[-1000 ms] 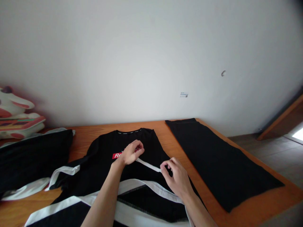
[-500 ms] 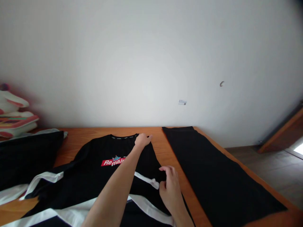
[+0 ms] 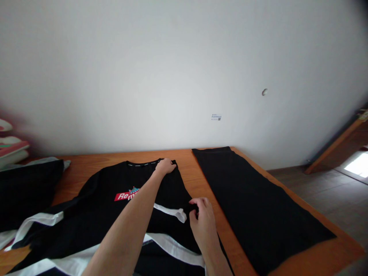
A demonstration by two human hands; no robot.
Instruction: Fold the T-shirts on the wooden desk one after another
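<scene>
A black long-sleeved shirt [image 3: 106, 199] with white bands and a red printed label lies spread on the wooden surface, front up. My left hand [image 3: 165, 166] reaches across it and is closed on the fabric at the shoulder beside the collar; its forearm covers part of the print. Lower down, at the shirt's right side, my right hand [image 3: 203, 218] has its thumb and forefinger curled around black cloth. The sleeve on that side is folded inward over the body, its white-banded end [image 3: 179, 214] just left of my right hand.
To the right lies a flat, long black garment [image 3: 253, 203] along the edge of the wooden surface [image 3: 184, 168]. Another dark garment [image 3: 25, 188] is at the left, with a red-and-white plush-looking object [image 3: 13, 147] behind it. A white wall [image 3: 143, 76] rises at the back.
The view has shifted slightly, so everything sits further left. Both hands keep to the same places on the shirt; my right thumb and forefinger are a little closer together.
</scene>
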